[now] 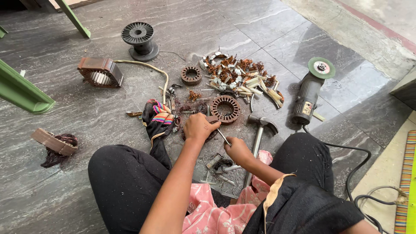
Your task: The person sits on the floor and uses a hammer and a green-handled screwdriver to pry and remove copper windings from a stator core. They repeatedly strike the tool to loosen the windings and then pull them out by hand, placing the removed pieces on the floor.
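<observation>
I sit on a grey stone floor (65, 182) with my knees apart. My left hand (197, 127) is closed over a dark stator-like part (211, 119) on the floor between my legs. My right hand (238, 150) grips a thin metal rod tool (223, 137), its tip pointing up towards the part under the left hand. A rusty ring-shaped stator core (225, 109) lies just beyond the hands. A hammer (260, 128) lies to the right of my right hand.
An angle grinder (310, 91) with a green disc lies at the right, its cable (353, 173) trailing back. A heap of copper wire and insulation scraps (240, 78), a small core (191, 75), a black spool (138, 40), a motor housing (99, 72) and a striped cloth (158, 119) lie around.
</observation>
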`<state>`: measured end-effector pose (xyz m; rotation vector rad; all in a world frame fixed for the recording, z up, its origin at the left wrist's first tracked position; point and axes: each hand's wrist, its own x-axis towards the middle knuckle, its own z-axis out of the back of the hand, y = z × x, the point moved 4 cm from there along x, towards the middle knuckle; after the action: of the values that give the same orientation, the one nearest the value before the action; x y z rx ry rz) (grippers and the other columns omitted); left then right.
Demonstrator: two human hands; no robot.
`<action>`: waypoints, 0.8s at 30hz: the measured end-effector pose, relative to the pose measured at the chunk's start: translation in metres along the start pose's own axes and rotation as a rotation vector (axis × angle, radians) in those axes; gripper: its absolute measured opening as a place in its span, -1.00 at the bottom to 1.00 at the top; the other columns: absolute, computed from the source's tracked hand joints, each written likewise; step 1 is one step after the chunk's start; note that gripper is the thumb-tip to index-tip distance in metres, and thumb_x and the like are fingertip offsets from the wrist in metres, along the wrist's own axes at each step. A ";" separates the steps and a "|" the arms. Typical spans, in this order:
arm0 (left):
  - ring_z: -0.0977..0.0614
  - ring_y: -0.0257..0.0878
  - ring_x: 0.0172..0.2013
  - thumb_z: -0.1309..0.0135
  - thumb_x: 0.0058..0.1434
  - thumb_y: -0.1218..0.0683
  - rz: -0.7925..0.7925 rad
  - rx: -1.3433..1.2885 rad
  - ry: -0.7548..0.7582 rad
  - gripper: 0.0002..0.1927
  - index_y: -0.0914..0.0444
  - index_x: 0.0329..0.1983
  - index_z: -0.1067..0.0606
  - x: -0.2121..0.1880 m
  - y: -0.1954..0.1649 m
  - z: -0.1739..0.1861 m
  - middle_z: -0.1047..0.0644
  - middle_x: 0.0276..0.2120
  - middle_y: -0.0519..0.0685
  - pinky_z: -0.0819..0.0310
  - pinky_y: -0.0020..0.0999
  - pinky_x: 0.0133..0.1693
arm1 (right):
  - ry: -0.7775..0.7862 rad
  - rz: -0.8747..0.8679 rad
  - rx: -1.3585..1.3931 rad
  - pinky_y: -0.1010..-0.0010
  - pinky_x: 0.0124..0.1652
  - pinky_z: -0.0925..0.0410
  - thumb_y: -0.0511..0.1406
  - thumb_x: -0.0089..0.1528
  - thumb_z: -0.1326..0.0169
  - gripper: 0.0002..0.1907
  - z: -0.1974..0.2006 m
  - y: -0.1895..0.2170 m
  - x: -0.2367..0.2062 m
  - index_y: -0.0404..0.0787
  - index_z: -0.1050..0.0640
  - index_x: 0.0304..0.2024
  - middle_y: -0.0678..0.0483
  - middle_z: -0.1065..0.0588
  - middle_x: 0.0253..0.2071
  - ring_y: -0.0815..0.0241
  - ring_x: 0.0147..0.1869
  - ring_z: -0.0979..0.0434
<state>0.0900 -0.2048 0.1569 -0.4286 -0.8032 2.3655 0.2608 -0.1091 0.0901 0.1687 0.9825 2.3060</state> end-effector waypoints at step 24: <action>-0.70 0.10 -0.40 -0.29 0.08 -0.27 -0.218 -0.125 -0.223 -0.52 0.24 -0.33 -0.60 -0.062 0.019 0.000 -0.65 -0.44 0.17 -0.55 -0.03 -0.35 | 0.293 -0.139 -0.197 0.01 -0.17 -0.46 -0.11 0.16 -0.20 -0.68 -0.009 -0.003 -0.001 -0.23 -0.59 -0.25 -0.19 -0.59 -0.33 -0.24 -0.21 -0.63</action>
<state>0.1291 -0.2562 0.1516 -0.1191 -1.0477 2.1906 0.2598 -0.1131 0.0818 -0.3168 0.8673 2.3213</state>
